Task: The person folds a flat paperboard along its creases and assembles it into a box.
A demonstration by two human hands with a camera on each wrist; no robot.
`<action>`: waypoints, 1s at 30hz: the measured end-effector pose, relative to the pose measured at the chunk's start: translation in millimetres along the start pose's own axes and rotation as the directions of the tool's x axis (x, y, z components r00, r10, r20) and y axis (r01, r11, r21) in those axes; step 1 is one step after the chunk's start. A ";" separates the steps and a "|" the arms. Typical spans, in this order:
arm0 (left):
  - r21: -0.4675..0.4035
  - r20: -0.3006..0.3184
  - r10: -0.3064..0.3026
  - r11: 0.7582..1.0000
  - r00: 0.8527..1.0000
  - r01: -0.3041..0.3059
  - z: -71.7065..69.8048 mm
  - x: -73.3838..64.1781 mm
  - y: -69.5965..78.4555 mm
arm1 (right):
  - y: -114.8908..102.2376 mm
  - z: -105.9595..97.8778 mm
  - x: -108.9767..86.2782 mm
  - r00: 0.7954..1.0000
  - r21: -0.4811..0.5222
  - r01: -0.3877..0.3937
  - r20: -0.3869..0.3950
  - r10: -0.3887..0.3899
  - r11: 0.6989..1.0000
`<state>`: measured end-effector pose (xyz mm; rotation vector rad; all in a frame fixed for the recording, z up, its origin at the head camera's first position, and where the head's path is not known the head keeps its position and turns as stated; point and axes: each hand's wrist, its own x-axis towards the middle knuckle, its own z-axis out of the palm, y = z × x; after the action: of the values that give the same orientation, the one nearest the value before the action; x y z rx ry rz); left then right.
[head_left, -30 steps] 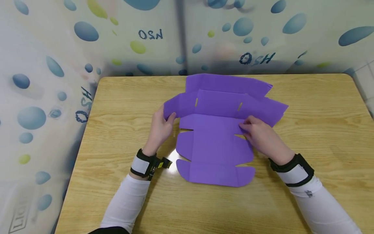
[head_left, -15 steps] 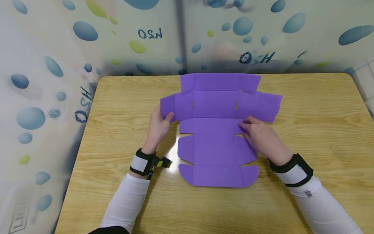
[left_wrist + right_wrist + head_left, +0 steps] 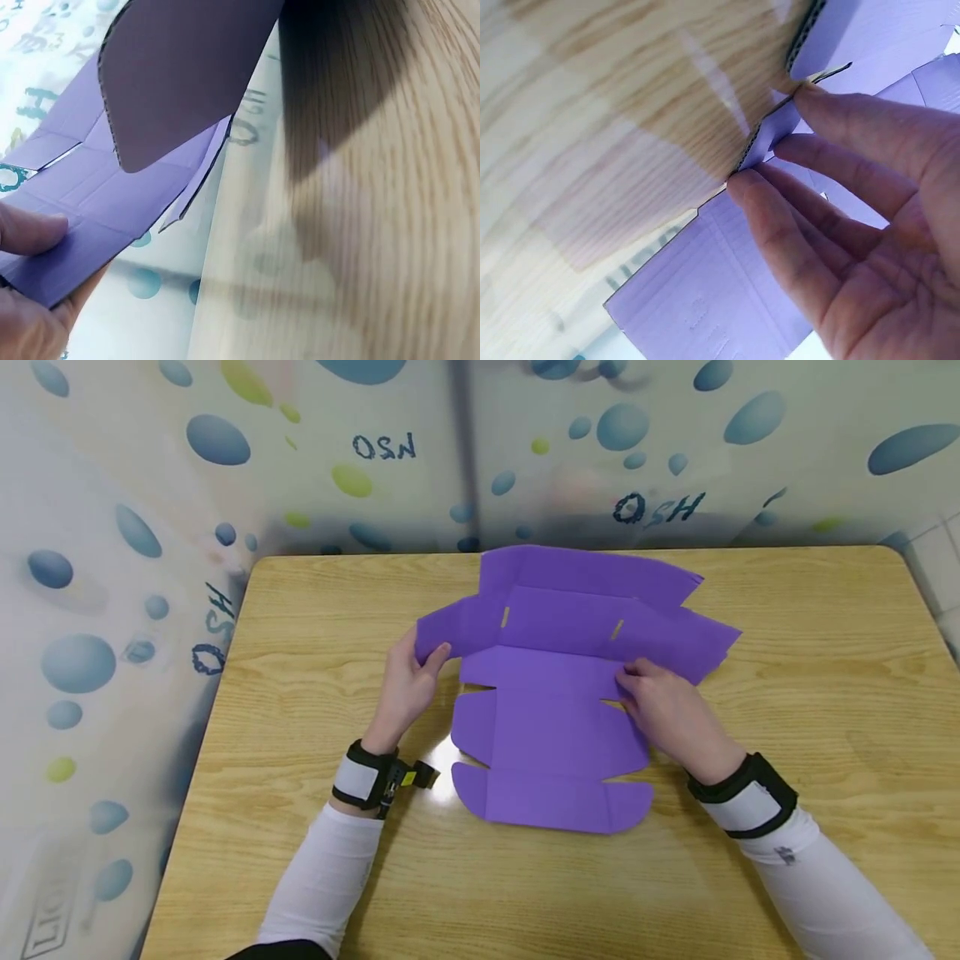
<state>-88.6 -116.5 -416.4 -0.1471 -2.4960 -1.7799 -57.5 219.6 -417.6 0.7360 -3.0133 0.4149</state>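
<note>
A flat purple cardboard box blank (image 3: pixel 551 735), with creases, side flaps and two slots, lies spread over the table with its far panels (image 3: pixel 570 618) slightly skewed and bent. My left hand (image 3: pixel 408 681) pinches the blank's far-left end flap, thumb on top and fingers beneath; the left wrist view shows the thumb (image 3: pixel 34 229) on the purple face. On the other side, my right hand (image 3: pixel 671 714) pinches a small side flap (image 3: pixel 769 135) between thumb and fingertips. A rounded flap (image 3: pixel 180 82) stands large in front of the left wrist camera.
The wood-grain table (image 3: pixel 315 718) carries the blank near its far edge. Behind and to the left hangs a pale sheet (image 3: pixel 420 502) with blue and green drops. A wrist camera (image 3: pixel 408 777) juts out from the left wristband beside the blank.
Half a second ago the blank lay straighter; now its far panels have shifted right and skewed, much as one second ago. Its near end has moved slightly away. Both hands keep their holds.
</note>
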 end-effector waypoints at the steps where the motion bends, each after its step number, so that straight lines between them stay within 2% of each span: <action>1: 0.006 0.004 0.007 1.000 1.000 -0.007 -0.1 -0.2 -0.2 | -0.3 0.2 0.7 1.000 -0.001 0.003 -0.005 -0.003 1.000; 6: 0.029 0.060 0.014 0.999 0.998 -0.016 -0.2 -1.0 2.6 | -2.6 -0.6 4.2 1.000 -0.010 -0.005 0.014 0.005 1.000; 10: 0.020 0.162 -0.053 0.999 0.985 0.050 0.8 -1.4 5.9 | -2.2 0.3 5.7 1.000 -0.011 -0.007 0.019 0.007 1.000; 13: 0.029 0.210 -0.108 0.994 0.972 0.104 1.5 -1.2 4.7 | -0.6 0.7 5.6 0.998 0.035 -0.050 0.033 0.049 0.998; 16: 0.091 0.204 -0.132 0.989 0.970 0.115 1.3 -1.4 1.6 | 2.0 0.5 4.9 0.991 0.078 -0.123 0.055 0.119 0.989; 20: 0.122 0.176 -0.124 0.987 0.977 0.104 0.7 -0.7 -5.2 | 5.9 -0.5 1.8 0.983 0.059 -0.177 0.063 0.173 0.983; 23: 0.103 0.169 -0.099 0.991 0.981 0.082 0.5 0.0 -9.0 | 8.0 -0.6 -1.6 0.981 0.031 -0.191 0.025 0.190 0.981; 25: 0.101 0.168 -0.086 0.992 0.982 0.070 0.3 -0.1 -9.8 | 8.4 -0.3 -4.7 0.974 -0.011 -0.224 -0.039 0.224 0.974; 27: 0.098 0.166 -0.078 0.993 0.983 0.062 0.4 -0.5 -9.9 | 8.9 0.1 -7.4 0.957 -0.067 -0.268 -0.133 0.258 0.961; 30: 0.087 0.159 -0.066 0.995 0.985 0.053 1.7 -0.7 -10.3 | 12.4 -0.9 -11.0 0.916 -0.120 -0.334 -0.275 0.292 0.935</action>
<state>-89.1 -118.2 -426.7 -0.2221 -2.7089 -1.7486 -53.4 235.4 -420.6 0.1673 -2.8733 0.2346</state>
